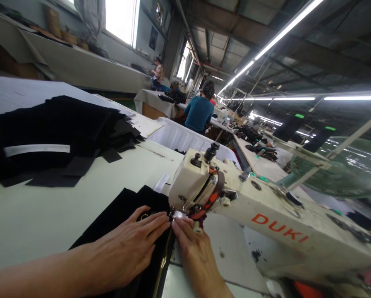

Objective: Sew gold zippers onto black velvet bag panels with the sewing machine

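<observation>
A black fabric piece (111,223) lies under the head of a white sewing machine (188,182) marked DUKI. A strip with a gold line, which looks like a zipper (162,265), runs along its right edge toward the needle area. My left hand (132,240) is spread flat on the fabric, fingertips close to the presser foot. A round metal ring (144,216) shows beside its index finger. My right hand (194,244) has its fingers together, pinching the fabric's edge just in front of the foot; its thumb is hidden. The needle itself is hard to make out.
Stacked black fabric pieces (80,124) with a white strip lie at the left of the pale table (27,223). Behind the machine stands a white plastic bin (179,134). A green fan (343,165) is at right. A person in a teal top (199,114) sits farther ahead.
</observation>
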`<state>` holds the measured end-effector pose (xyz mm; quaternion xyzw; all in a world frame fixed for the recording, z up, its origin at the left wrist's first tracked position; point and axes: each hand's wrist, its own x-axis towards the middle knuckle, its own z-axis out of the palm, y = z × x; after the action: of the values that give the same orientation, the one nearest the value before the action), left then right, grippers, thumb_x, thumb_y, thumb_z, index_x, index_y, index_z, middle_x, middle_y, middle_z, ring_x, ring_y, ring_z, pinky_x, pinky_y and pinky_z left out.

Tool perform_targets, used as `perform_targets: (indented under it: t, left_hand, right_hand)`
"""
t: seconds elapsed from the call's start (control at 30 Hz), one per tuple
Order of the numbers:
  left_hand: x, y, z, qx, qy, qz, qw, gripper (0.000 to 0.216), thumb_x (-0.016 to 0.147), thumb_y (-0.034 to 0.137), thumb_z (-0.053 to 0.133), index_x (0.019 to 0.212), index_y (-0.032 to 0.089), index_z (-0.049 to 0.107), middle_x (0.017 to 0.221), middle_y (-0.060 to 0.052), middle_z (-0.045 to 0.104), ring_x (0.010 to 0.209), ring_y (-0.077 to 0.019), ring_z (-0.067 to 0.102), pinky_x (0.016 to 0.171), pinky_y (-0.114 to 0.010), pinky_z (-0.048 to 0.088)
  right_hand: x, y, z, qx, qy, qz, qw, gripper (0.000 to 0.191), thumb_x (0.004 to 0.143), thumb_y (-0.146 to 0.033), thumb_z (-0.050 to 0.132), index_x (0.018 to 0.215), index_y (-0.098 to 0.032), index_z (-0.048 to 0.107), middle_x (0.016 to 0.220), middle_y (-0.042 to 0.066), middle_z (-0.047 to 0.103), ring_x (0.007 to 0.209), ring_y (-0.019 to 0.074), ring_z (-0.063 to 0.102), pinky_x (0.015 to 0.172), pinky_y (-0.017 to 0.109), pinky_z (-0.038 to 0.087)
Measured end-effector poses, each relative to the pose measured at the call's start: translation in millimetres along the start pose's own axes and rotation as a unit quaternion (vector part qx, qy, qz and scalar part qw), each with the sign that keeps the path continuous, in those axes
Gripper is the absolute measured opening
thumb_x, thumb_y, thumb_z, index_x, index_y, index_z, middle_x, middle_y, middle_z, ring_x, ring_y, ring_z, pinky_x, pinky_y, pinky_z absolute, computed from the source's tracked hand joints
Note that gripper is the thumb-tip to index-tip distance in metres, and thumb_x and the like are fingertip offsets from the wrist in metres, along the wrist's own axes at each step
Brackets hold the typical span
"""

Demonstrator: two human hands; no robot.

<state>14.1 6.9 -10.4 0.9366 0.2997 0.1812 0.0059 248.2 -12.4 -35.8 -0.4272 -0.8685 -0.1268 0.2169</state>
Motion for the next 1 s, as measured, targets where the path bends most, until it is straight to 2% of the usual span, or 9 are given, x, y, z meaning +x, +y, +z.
perform_targets:
  t: [0.13,0.27,0.4,0.53,0.7,0.83,0.93,1.0]
  left_hand:
    - [-0.2,-2.3,0.8,0.015,-0.004,0.004,1.0,0.062,0.089,0.008,0.047,0.15,0.018,0.039,0.15,-0.006,0.049,0.139,-0.0188,0.042,0.121,-0.037,0.006]
    - [0.8,-4.9,3.2,0.005,0.002,0.004,1.0,0.055,0.094,0.011,0.046,0.148,0.019,0.042,0.148,-0.007,0.051,0.141,-0.0203,0.04,0.122,-0.04,0.007]
    - [3.0,-5.3,-1.5,0.015,-0.003,0.031,0.999,0.056,0.091,0.01,0.046,0.147,0.015,0.044,0.148,-0.01,0.051,0.142,-0.0231,0.038,0.123,-0.044,0.013]
    - [5.0,-3.4,-7.2,0.023,-0.026,0.034,0.999,0.06,0.089,0.007,0.045,0.149,0.014,0.041,0.149,-0.009,0.05,0.142,-0.0216,0.039,0.122,-0.043,0.018]
    - [6.1,-3.4,-5.2,-0.002,-0.058,0.019,0.998,0.049,0.096,0.013,0.044,0.146,0.012,0.045,0.15,-0.014,0.048,0.144,-0.0241,0.037,0.121,-0.049,0.021]
    - [10.7,-7.0,-4.2,0.0,-0.088,0.017,0.996,0.045,0.102,0.019,0.04,0.145,0.01,0.045,0.151,-0.016,0.046,0.146,-0.0262,0.033,0.12,-0.056,0.02]
    - [8.8,-4.4,-14.1,0.001,-0.102,0.007,0.995,0.045,0.106,0.025,0.034,0.148,0.011,0.042,0.153,-0.016,0.044,0.147,-0.0283,0.03,0.117,-0.062,0.02]
    - [-3.2,5.9,-25.2,0.001,-0.109,0.003,0.994,0.046,0.108,0.031,0.029,0.15,0.014,0.039,0.155,-0.015,0.039,0.148,-0.0303,0.027,0.115,-0.065,0.022]
  right_hand:
    - [-2.7,11.1,4.3,-0.001,-0.018,-0.036,0.999,0.056,0.091,-0.002,0.049,0.144,-0.022,0.049,0.126,0.009,0.068,0.121,0.025,0.062,0.098,0.041,0.056]
    - [-4.5,12.7,8.8,-0.012,-0.033,-0.021,0.999,0.058,0.091,-0.005,0.052,0.146,-0.025,0.046,0.132,0.01,0.064,0.12,0.0275,0.062,0.097,0.042,0.057]
    - [-1.9,4.4,6.2,-0.024,-0.051,0.0,0.998,0.057,0.088,-0.004,0.055,0.143,-0.022,0.052,0.131,0.011,0.065,0.121,0.0284,0.062,0.099,0.043,0.056]
    - [4.3,-4.7,-2.5,-0.015,-0.044,0.024,0.999,0.051,0.087,0.0,0.052,0.136,-0.014,0.057,0.13,0.014,0.065,0.121,0.0262,0.062,0.103,0.043,0.053]
    - [12.9,-11.5,-19.6,0.015,-0.08,0.036,0.996,0.047,0.09,-0.003,0.05,0.136,-0.013,0.057,0.139,0.013,0.059,0.127,0.0274,0.056,0.107,0.046,0.048]
    - [17.3,-12.7,-29.4,0.045,-0.094,0.062,0.993,0.039,0.094,-0.009,0.05,0.131,-0.013,0.06,0.135,0.013,0.062,0.122,0.0268,0.058,0.107,0.046,0.046]
    - [16.2,-16.4,-34.8,0.057,-0.091,0.083,0.991,0.038,0.093,-0.01,0.051,0.13,-0.016,0.062,0.134,0.01,0.063,0.122,0.0254,0.058,0.106,0.043,0.047]
    - [8.9,-25.2,-41.7,0.06,-0.084,0.111,0.988,0.044,0.091,-0.008,0.05,0.133,-0.012,0.058,0.139,0.014,0.058,0.127,0.0263,0.055,0.106,0.043,0.047]
